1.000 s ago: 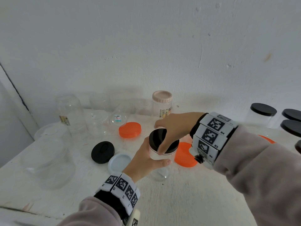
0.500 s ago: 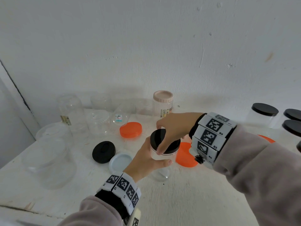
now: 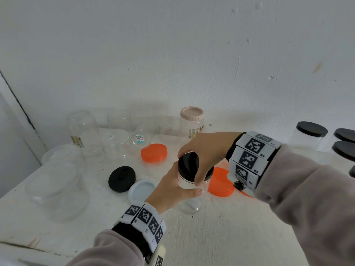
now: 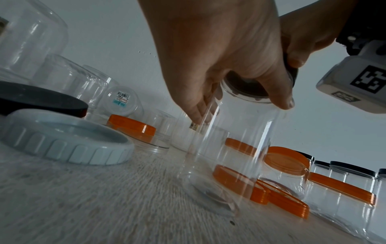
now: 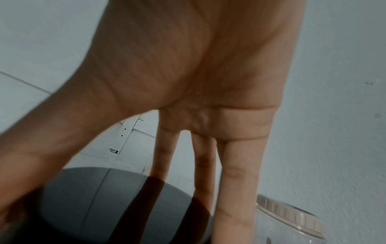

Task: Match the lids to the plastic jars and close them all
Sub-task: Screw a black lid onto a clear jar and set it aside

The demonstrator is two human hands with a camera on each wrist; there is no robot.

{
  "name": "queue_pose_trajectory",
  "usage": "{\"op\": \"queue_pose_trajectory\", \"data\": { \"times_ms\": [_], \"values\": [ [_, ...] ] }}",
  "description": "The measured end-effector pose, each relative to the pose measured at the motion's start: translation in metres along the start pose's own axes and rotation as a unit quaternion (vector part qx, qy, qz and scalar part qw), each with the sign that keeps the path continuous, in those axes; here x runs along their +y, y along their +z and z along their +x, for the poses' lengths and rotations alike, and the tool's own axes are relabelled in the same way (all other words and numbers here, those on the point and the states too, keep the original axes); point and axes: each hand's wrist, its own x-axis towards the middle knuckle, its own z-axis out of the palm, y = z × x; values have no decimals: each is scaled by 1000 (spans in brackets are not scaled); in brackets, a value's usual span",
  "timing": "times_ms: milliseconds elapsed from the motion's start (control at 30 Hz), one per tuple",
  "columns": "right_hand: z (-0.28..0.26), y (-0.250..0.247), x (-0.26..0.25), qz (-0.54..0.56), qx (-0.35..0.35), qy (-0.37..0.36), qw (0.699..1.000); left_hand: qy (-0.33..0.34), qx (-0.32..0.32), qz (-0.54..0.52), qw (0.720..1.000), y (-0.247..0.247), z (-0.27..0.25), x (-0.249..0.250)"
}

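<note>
A person's left hand (image 3: 169, 189) wraps around the upper wall of a clear plastic jar (image 4: 227, 148) that stands upright on a white worktop (image 3: 221, 237), thumb across the near side and fingers (image 4: 198, 113) curled behind it. The right hand (image 3: 207, 148) comes down from above, its fingers (image 5: 236, 189) spread and curled over the rim of a black lid (image 3: 189, 164) sitting on the jar's mouth, thumb on the near edge. Just left of the jar lie a loose black lid (image 3: 122, 178) and a pale blue lid (image 3: 142, 190), upturned, the two touching. An orange lid (image 3: 153, 152) lies behind them, and another orange lid (image 3: 220, 182) lies just right of the jar. Several open clear jars (image 3: 84, 131) stand or lie at the back left, near a jar with a beige lid (image 3: 192, 121) against the wall. At the far right stand closed jars with black lids (image 3: 311, 131). Both wrists carry white bands printed with black square markers.
</note>
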Motion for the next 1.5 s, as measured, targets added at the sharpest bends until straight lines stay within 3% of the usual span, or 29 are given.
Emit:
{"op": "queue_pose_trajectory", "data": {
  "times_ms": [233, 433, 667, 833, 1033, 1200, 1500],
  "values": [
    [1, 9, 3, 4, 46, -13, 999, 2, 6, 12, 1000, 0, -2, 2],
    [1, 9, 7, 15, -14, -9, 1000, -3, -7, -3, 1000, -1, 0, 1],
    [1, 15, 10, 16, 57, -46, 997, 6, 14, 17, 1000, 0, -2, 1],
    [4, 25, 11, 48, 99, 2, 994, 12, 48, 12, 999, 7, -2, 2],
    [3, 28, 9, 54, 89, 21, 994, 6, 14, 2, 1000, 2, -2, 2],
    [-2, 17, 11, 53, 8, -2, 999, 3, 9, 1, 1000, 3, -2, 2],
    [1, 23, 11, 21, 100, -43, 994, 25, 31, 25, 999, 4, -5, 3]
  ]
}}
